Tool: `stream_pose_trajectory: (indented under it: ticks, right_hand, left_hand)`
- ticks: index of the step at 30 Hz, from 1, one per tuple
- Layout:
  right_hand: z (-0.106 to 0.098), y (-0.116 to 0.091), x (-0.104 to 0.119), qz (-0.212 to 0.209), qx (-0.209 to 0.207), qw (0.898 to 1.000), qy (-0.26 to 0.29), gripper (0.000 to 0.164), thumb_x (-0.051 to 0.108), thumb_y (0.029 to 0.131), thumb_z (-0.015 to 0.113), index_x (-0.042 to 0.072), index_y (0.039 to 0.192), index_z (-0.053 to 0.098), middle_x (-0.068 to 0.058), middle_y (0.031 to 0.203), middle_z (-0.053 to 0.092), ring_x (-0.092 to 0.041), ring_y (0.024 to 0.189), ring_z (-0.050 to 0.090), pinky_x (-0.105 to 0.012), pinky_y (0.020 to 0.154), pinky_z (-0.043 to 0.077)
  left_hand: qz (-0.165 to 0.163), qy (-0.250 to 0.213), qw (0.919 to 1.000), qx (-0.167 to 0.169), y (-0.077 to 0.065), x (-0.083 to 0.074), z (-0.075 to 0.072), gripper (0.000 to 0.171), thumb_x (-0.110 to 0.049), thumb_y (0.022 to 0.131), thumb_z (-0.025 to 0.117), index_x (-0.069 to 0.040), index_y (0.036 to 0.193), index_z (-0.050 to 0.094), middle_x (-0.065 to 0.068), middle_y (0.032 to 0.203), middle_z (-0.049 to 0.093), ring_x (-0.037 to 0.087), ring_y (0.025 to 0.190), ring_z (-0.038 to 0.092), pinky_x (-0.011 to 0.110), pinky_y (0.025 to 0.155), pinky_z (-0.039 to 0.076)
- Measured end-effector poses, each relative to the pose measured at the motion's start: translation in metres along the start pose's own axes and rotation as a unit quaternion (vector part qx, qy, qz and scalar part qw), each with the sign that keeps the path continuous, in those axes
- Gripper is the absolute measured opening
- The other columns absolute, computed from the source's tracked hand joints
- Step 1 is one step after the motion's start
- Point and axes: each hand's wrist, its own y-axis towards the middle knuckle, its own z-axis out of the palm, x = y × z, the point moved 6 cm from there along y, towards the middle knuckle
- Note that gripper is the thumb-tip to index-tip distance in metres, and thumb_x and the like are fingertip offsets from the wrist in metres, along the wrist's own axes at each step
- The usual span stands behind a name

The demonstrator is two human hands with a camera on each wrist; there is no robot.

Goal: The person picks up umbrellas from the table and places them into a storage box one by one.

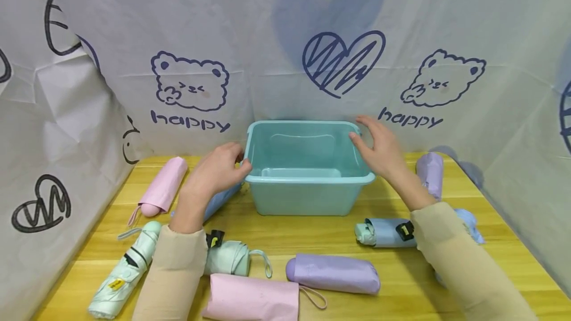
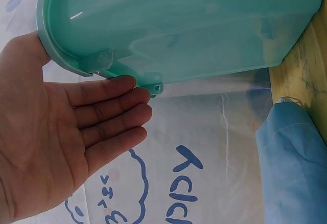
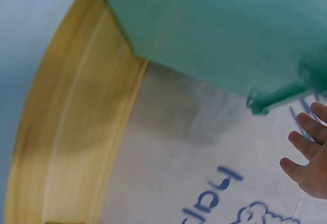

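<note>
A turquoise plastic bin (image 1: 308,197) stands toward the back of the counter (image 1: 276,237), its left end met by the left hand (image 1: 218,170), fingers straight and thumb at the rim, while the right hand (image 1: 379,147) is loosely spread by the other end, contact unclear. With neither hand curled round it, a lopsided push or lift could skew or tip the bin into the blue folded umbrella (image 1: 223,199), and a low forearm could roll the blue-and-mint folded umbrella (image 1: 392,233) beside the right sleeve (image 1: 459,251).
</note>
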Motion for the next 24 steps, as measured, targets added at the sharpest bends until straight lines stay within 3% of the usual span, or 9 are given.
stream_pose_trajectory:
  ticks: [8,14,24]
  right_hand:
    - [-0.014,-0.007,-0.035,0.052,-0.005,0.998,-0.033,0.057,0.036,0.106,0.053,-0.003,0.149,0.048,-0.026,0.152,0.048,-0.048,0.142,0.042,-0.061,0.116,0.031]
    - [-0.023,-0.011,-0.066,0.101,0.015,0.992,-0.078,0.063,0.039,0.106,0.051,-0.004,0.151,0.043,-0.03,0.153,0.045,-0.051,0.14,0.041,-0.064,0.115,0.031]
    - [-0.032,-0.022,-0.132,0.236,0.082,0.958,-0.138,0.079,0.043,0.103,0.05,-0.01,0.156,0.026,-0.04,0.154,0.031,-0.059,0.139,0.033,-0.07,0.113,0.027]
  left_hand:
    - [-0.005,0.002,1.0,0.001,0.001,0.0,-0.003,0.02,-0.031,0.093,0.053,-0.013,0.093,0.06,0.006,0.093,0.06,0.024,0.081,0.054,0.039,0.068,0.044]
    - [-0.007,0.005,1.0,0.0,0.0,0.002,-0.004,0.021,-0.031,0.093,0.053,-0.012,0.094,0.06,0.009,0.095,0.062,0.025,0.081,0.054,0.04,0.069,0.044]
    - [-0.005,0.006,1.0,0.001,0.0,0.002,-0.005,0.02,-0.031,0.093,0.054,-0.012,0.093,0.06,0.008,0.093,0.062,0.025,0.08,0.054,0.039,0.069,0.044]
